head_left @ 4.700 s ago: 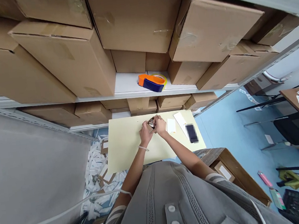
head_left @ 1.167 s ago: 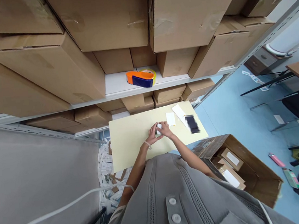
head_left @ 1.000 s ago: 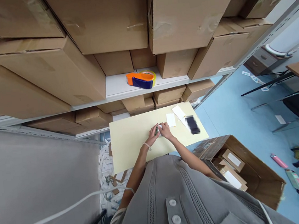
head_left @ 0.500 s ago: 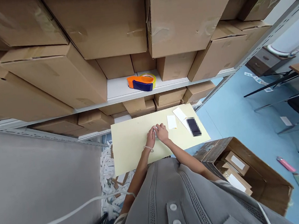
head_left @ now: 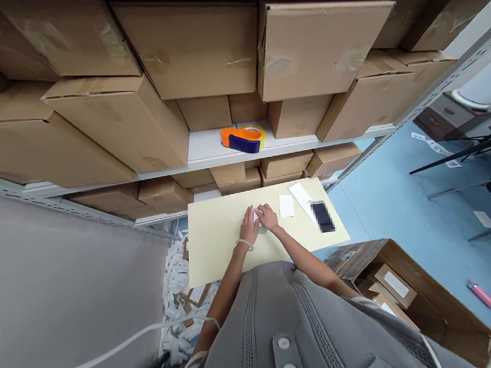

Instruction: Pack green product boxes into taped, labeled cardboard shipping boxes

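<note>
My left hand [head_left: 249,227] and my right hand [head_left: 268,217] meet over the pale yellow tabletop [head_left: 215,228]. Between them sits a small white object [head_left: 256,215], mostly covered by my fingers; its kind cannot be made out. The fingers of both hands are bent and closed around it. A white band circles my left wrist. To the right of my right hand lies a white card [head_left: 286,206], and past it a longer white strip [head_left: 300,196] beside a dark, pixelated rectangle [head_left: 322,217].
An orange and blue tape dispenser [head_left: 243,140] rests on the shelf ahead, among stacked cardboard boxes [head_left: 190,49]. At my right stands an open carton [head_left: 442,304] holding smaller boxes. White paper scraps [head_left: 177,285] cover the floor at left. A white cord [head_left: 114,350] runs to my left arm.
The view has shifted, so the shelves appear lower and further right. My hands stay together at the white object, slightly more of which shows between them.
</note>
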`<move>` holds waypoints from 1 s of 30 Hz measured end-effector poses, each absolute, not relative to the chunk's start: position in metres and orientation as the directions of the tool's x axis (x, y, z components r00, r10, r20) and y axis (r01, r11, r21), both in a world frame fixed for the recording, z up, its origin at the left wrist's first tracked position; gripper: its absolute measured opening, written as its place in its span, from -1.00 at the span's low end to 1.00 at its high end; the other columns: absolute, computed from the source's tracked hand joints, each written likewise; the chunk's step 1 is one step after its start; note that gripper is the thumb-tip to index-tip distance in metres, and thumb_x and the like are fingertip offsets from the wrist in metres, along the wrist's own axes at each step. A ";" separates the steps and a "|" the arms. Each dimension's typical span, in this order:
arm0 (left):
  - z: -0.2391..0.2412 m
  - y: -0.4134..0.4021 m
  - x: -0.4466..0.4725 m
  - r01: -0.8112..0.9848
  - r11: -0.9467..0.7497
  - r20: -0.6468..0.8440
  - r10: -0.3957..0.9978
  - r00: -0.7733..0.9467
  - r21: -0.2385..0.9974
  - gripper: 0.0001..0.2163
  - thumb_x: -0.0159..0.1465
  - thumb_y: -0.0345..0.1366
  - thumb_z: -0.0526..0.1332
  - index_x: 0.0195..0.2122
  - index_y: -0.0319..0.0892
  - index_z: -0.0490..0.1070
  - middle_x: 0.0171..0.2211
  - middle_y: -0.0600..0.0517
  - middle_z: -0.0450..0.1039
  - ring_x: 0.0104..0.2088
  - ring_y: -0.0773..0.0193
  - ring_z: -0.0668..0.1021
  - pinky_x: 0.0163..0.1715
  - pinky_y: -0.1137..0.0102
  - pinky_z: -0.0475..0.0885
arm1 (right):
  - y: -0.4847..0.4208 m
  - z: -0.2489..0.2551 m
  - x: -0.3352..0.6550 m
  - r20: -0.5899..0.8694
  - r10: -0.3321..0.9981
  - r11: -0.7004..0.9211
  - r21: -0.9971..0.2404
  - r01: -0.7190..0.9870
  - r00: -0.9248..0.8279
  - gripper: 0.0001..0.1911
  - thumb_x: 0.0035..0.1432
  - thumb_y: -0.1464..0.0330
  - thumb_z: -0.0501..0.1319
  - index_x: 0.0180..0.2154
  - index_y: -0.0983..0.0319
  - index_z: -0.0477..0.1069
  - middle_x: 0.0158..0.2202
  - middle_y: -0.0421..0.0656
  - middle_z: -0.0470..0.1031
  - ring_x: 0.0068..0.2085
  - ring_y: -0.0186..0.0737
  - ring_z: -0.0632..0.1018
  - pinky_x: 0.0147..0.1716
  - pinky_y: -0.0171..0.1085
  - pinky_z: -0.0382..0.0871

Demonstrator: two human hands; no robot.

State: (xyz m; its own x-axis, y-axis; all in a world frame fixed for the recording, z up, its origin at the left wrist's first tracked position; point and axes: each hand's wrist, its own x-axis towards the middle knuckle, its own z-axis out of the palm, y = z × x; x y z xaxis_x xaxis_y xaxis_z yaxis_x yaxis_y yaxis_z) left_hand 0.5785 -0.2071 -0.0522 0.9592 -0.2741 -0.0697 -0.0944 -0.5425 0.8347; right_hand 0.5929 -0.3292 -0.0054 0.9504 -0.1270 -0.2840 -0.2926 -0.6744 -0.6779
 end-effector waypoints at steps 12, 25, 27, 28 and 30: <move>-0.018 -0.227 0.565 -0.330 -0.674 0.037 -0.410 0.912 0.661 -0.38 0.34 -0.11 0.02 0.39 -0.19 -0.05 0.43 -0.18 -0.17 0.43 -0.02 -0.15 0.35 -0.06 -0.28 | -0.351 -0.024 0.563 -0.260 -0.287 -0.277 -0.899 -0.340 0.922 -0.49 0.30 0.09 -0.07 0.03 0.28 0.38 -0.06 0.02 0.46 -0.06 -0.13 0.50 -0.06 -0.15 0.42; -0.037 -0.219 0.578 -0.070 -0.420 -0.051 -0.272 0.961 0.905 -0.25 0.32 -0.07 0.08 0.42 -0.23 -0.26 0.45 -0.18 -0.42 0.42 0.04 -0.26 0.38 0.07 -0.24 | -0.345 -0.030 0.531 -0.270 -0.194 -0.167 -0.938 -0.303 0.943 -0.46 0.27 0.13 0.04 0.22 0.18 0.25 0.17 0.00 0.40 0.10 -0.10 0.47 0.10 -0.07 0.33; -0.042 -0.215 0.579 0.019 -0.348 -0.100 -0.217 0.971 0.937 -0.21 0.31 -0.03 0.09 0.42 -0.18 -0.31 0.45 -0.14 -0.38 0.43 0.07 -0.21 0.39 0.14 -0.23 | -0.344 -0.030 0.527 -0.258 -0.176 -0.186 -0.939 -0.289 0.950 -0.44 0.25 0.17 0.07 0.25 0.16 0.23 0.22 -0.01 0.35 0.12 -0.11 0.46 0.12 -0.08 0.32; -0.044 -0.213 0.579 0.073 -0.326 -0.148 -0.210 0.966 0.943 -0.21 0.31 -0.02 0.10 0.43 -0.16 -0.32 0.45 -0.13 -0.33 0.43 0.08 -0.16 0.39 0.15 -0.20 | -0.345 -0.030 0.525 -0.257 -0.159 -0.198 -0.937 -0.286 0.953 -0.41 0.23 0.20 0.09 0.27 0.15 0.19 0.24 -0.01 0.32 0.14 -0.10 0.45 0.11 -0.08 0.33; -0.047 -0.209 0.577 0.182 -0.305 -0.256 -0.225 0.940 0.935 -0.22 0.33 0.00 0.08 0.43 -0.14 -0.33 0.44 -0.13 -0.22 0.42 0.07 -0.03 0.38 0.16 -0.13 | -0.347 -0.032 0.521 -0.241 -0.114 -0.239 -0.935 -0.262 0.964 -0.31 0.16 0.26 0.15 0.32 0.13 0.10 0.29 0.00 0.25 0.17 -0.07 0.43 0.10 -0.05 0.34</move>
State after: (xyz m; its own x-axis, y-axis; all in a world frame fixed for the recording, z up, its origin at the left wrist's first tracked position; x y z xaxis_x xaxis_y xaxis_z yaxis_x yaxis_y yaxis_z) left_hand 0.5771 -0.2088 -0.0468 0.9401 -0.2249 -0.2564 0.1820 -0.3048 0.9349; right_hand 0.5210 -0.3472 -0.0322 0.9639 -0.1137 -0.2406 -0.2616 -0.2392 -0.9351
